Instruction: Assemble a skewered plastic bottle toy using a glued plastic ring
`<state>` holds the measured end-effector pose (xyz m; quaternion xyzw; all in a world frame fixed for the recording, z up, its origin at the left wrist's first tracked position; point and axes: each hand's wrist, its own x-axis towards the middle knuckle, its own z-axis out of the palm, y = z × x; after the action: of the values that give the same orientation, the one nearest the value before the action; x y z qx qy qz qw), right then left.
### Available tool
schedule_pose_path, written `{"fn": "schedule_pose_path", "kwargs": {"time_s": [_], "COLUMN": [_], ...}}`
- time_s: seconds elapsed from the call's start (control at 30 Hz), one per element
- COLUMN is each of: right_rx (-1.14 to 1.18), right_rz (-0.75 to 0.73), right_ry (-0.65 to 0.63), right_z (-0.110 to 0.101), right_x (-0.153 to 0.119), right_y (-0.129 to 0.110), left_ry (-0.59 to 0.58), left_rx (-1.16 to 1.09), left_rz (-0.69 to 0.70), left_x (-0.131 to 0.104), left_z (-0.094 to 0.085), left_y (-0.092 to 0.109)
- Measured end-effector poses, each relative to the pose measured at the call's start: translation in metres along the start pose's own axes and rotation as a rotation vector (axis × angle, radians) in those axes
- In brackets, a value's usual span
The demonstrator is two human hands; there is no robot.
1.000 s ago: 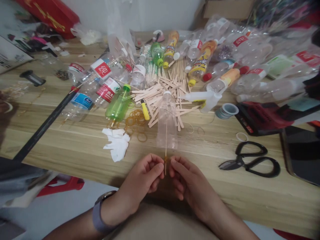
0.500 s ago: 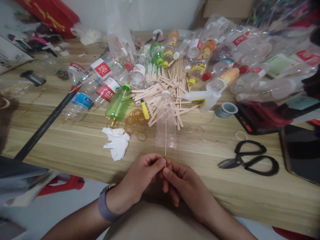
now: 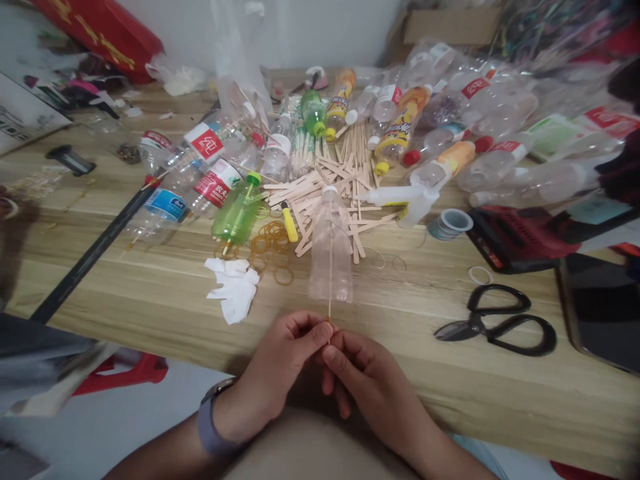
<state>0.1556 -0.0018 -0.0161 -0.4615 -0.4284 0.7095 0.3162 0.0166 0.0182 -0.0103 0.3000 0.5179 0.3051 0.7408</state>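
A clear plastic bottle [image 3: 343,267] with a white cap lies in front of me, its base towards me. A thin wooden stick [image 3: 330,308] runs along the bottle and out past its base; whether its far part is inside I cannot tell. My left hand [image 3: 293,353] pinches the stick's near end between thumb and fingers. Beside it, my right hand [image 3: 360,373] is closed with thumb against forefinger at the same end. A bit of amber band shows on the stick there, mostly hidden by the fingertips.
Wooden craft sticks [image 3: 300,187] lie heaped behind the bottle. To the left are a green bottle [image 3: 236,213], rubber bands [image 3: 273,240] and white tissue [image 3: 233,290]. Black scissors [image 3: 477,325], a wire spool [image 3: 453,223] and a phone [image 3: 600,307] lie right. Several bottles crowd the back.
Both hands stay at the stick's end, slightly lower in view. Less of the amber band shows between the fingertips. The view has tilted a little.
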Motion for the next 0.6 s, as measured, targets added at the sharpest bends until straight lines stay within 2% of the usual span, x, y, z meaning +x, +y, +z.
{"fn": "schedule_pose_path", "kwargs": {"time_s": [0.17, 0.33, 0.4, 0.47, 0.6], "right_rx": [-0.01, -0.014, -0.003, -0.011, -0.006], "right_rz": [-0.012, 0.077, 0.102, 0.091, 0.049], "right_ry": [-0.03, -0.071, -0.12, -0.156, -0.235], "right_z": [0.001, 0.001, 0.001, 0.0, -0.005], "right_x": [-0.003, -0.006, -0.006, -0.007, -0.011], "right_y": [-0.001, 0.014, 0.022, 0.025, 0.017], "left_ry": [0.07, 0.36, 0.413, 0.36, 0.056], "left_rx": [0.076, 0.078, 0.009, -0.096, -0.317], "left_rz": [0.07, 0.246, 0.321, 0.322, 0.169], "left_x": [-0.001, 0.002, 0.01, 0.021, 0.041], "left_z": [-0.003, -0.017, -0.02, -0.02, -0.016], "left_y": [-0.002, 0.004, 0.013, 0.027, 0.057]}}
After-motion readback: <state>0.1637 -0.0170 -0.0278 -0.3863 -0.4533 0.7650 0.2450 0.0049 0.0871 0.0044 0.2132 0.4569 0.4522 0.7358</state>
